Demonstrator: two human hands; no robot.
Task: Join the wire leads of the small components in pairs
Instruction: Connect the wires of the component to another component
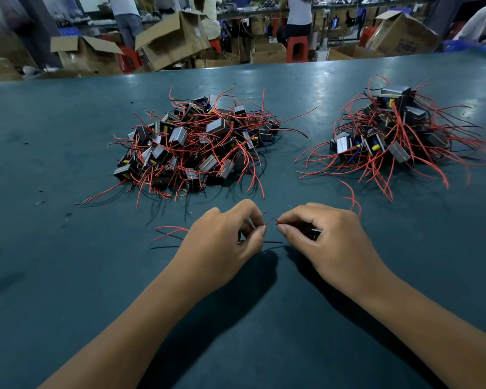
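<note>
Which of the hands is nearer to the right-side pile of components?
Right. The right hand sits below the right-side pile, just left of it. The left hand is farther left, below the other pile. Both pinch red lead tips.

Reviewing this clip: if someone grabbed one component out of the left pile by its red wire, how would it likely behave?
Probably floppy: the thin red leads in the left pile curve and droop loosely. It would likely drag neighbours along, since the wires look heavily tangled. The blocky metal-clad bodies seem dense for their size, so one may dangle and swing. The left hand and right hand pinch lead ends instead.
</note>
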